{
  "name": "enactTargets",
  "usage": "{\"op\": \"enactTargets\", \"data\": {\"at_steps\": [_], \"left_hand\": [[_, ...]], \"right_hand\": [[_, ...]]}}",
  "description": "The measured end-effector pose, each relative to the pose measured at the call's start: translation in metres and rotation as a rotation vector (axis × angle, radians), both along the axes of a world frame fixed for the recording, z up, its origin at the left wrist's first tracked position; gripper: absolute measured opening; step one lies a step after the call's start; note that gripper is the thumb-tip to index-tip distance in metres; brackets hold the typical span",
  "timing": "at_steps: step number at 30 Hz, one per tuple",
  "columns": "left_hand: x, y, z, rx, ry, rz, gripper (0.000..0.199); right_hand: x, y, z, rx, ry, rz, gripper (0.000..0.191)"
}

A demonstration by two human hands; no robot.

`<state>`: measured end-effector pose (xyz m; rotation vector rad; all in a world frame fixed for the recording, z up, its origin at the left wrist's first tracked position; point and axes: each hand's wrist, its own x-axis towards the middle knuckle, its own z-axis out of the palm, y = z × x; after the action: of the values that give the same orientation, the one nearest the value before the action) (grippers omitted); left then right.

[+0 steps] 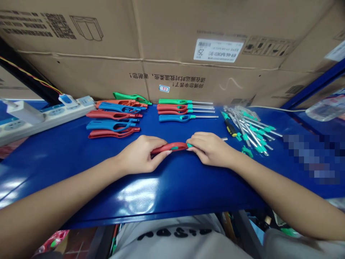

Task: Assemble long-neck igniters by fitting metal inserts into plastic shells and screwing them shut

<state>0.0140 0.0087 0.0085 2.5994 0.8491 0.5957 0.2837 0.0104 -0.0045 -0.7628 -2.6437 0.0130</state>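
A red long-necked lighter (172,146) with green parts lies level between my two hands, just above the blue table. My left hand (141,154) is closed around its handle end. On the other side, my right hand (211,149) is closed over the green collar and the metal tube, whose tip pokes out past the fingers. Behind my hands, finished-looking lighters (176,118) with metal tubes lie in a column. Several red, blue, orange and green handles without tubes (107,125) are stacked to the left. Loose metal tubes with green collars (250,129) form a pile to the right.
A black and yellow screwdriver (230,127) lies against the tube pile. At the left stands a white power strip (51,117) with plugs in it. A large cardboard box (167,43) walls off the back. A clear plastic bottle (325,106) is at the far right.
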Motion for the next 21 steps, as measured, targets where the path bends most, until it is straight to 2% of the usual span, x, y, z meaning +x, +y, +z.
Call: {"op": "enactTargets", "data": {"at_steps": [9, 21], "left_hand": [[0.0017, -0.0018, -0.0085, 0.010, -0.009, -0.022, 0.030], [0.0018, -0.0019, -0.0082, 0.007, 0.008, -0.041, 0.029]], "right_hand": [[-0.0039, -0.0054, -0.0121, -0.037, 0.055, -0.032, 0.019], [-0.0038, -0.0066, -0.0048, -0.022, -0.061, -0.013, 0.028]]}}
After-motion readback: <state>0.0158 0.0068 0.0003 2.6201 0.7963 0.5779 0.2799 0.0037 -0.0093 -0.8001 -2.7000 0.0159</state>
